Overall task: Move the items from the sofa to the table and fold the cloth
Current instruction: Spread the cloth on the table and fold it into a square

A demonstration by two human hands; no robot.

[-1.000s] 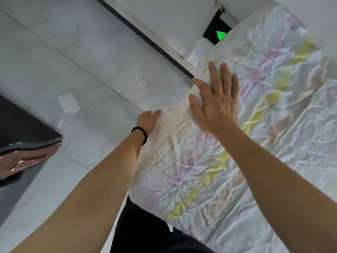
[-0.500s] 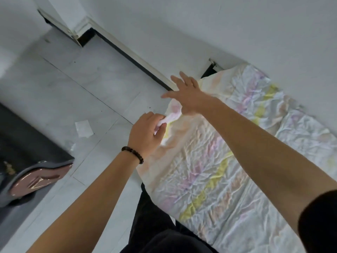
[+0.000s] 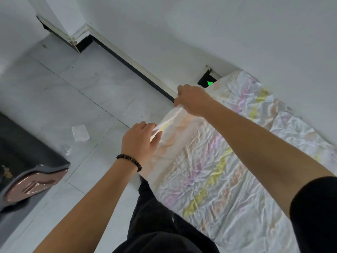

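Cloth (image 3: 209, 170): was found spread flat and crumpled beside the wall (image 3: 218, 33), its end edge pinched by the left hand (image 3: 140, 143) and gripped by the right hand (image 3: 193, 101). Folding was judged barely begun; the items' transfer could not be confirmed.

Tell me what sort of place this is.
Probably a room in a home, perhaps a living room: pale tiled floor, plain white wall with a skirting board, and what looks like a dark sofa at the left. A crumpled striped cloth is spread out at the right.
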